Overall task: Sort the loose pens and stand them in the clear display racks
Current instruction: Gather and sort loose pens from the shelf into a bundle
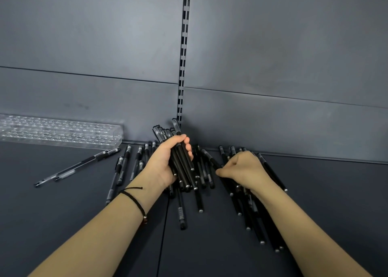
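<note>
Gripped in the left hand (163, 161), a bundle of black pens (181, 165) is held with thumb and fingers wrapped round the barrels. The caps are pointed up and away toward the back panel (105, 45), and the bundle's long axis is leaned slightly to the left. Just to the right, the right hand (245, 167) is curled, knuckles up, over the loose pens (199, 197) scattered on the dark shelf (63, 224). Its fingertips are hidden, so whether a pen is pinched there cannot be told. Most of the scattered pens are laid roughly front to back, between the two hands and under the right forearm. Two more pens (77, 166) are seen lying apart at a slant to the left.

The clear racks (60, 131) are set well to the left of the bundle, lengthwise along the foot of the back panel, and no pen is seen standing in their holes. The left hand is judged the nearer one to them. For the pens to be stood up, the bundle would have to be carried leftward and each pen brought upright over a hole.
</note>
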Available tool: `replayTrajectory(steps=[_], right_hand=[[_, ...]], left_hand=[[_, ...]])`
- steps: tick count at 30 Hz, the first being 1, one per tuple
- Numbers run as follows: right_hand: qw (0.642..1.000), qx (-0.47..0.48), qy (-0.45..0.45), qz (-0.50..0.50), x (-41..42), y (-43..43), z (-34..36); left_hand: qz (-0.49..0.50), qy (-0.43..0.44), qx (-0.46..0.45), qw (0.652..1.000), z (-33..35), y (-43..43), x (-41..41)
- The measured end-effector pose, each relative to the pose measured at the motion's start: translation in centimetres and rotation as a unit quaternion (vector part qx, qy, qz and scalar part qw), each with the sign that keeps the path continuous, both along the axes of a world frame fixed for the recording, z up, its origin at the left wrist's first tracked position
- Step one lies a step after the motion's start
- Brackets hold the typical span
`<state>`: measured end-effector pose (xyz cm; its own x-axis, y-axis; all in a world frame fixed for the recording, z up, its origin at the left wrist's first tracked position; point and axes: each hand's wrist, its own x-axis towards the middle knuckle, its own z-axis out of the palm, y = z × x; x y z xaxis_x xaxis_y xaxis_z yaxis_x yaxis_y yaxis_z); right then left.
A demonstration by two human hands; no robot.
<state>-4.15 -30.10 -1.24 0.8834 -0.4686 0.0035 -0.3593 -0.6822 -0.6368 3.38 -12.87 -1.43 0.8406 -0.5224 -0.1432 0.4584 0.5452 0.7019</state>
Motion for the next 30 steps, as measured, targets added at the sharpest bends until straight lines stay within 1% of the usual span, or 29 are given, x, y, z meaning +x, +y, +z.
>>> replayTrajectory(steps=[3,6,8,10,12,13,14,15,17,19,23,27,30], right_hand=[[0.993,0.091,-0.076,-0.026,-0.9,-0.1,1.0],[0.981,0.137,-0.131,-0.047,-1.4,0.1,1.5],[0.966,0.192,-0.165,-0.046,-1.5,0.3,1.7],[0.937,0.297,-0.184,-0.026,-1.5,0.7,2.0],[0.891,0.416,-0.184,-0.003,-1.4,1.2,2.0],[0.870,0.460,-0.179,0.007,-1.4,1.6,2.0],[0.858,0.484,-0.170,0.018,-1.3,2.0,1.8],[0.857,0.489,-0.159,0.029,-1.3,2.3,1.6],[0.874,0.464,-0.137,0.048,-1.4,2.9,1.3],[0.885,0.444,-0.130,0.052,-1.4,3.1,1.1],[0.886,0.441,-0.141,0.028,-1.3,3.1,0.9],[0.877,0.452,-0.162,0.016,-1.4,3.3,0.8],[0.897,0.409,-0.164,0.034,-1.4,3.3,0.6]], left_hand=[[0.001,0.000,0.007,1.000,0.0,0.2,0.1],[0.006,0.005,0.017,1.000,-0.1,0.2,0.2],[0.005,0.011,0.025,1.000,-0.2,0.1,0.2],[-0.002,0.013,0.035,0.999,-0.3,0.0,0.1],[-0.013,0.010,0.040,0.999,-0.4,-0.2,0.0],[-0.020,0.006,0.042,0.999,-0.5,-0.3,-0.1],[-0.027,-0.001,0.048,0.998,-0.5,-0.3,-0.2],[-0.035,-0.013,0.061,0.997,-0.6,-0.4,-0.3],[-0.044,-0.032,0.084,0.995,-0.7,-0.5,-0.5],[-0.041,-0.030,0.084,0.995,-0.7,-0.5,-0.7],[-0.019,-0.028,0.074,0.997,-0.7,-0.7,-0.8],[-0.012,-0.053,0.054,0.997,-0.8,-0.8,-1.0],[0.009,-0.091,0.073,0.993,-0.6,-0.9,-1.4]])
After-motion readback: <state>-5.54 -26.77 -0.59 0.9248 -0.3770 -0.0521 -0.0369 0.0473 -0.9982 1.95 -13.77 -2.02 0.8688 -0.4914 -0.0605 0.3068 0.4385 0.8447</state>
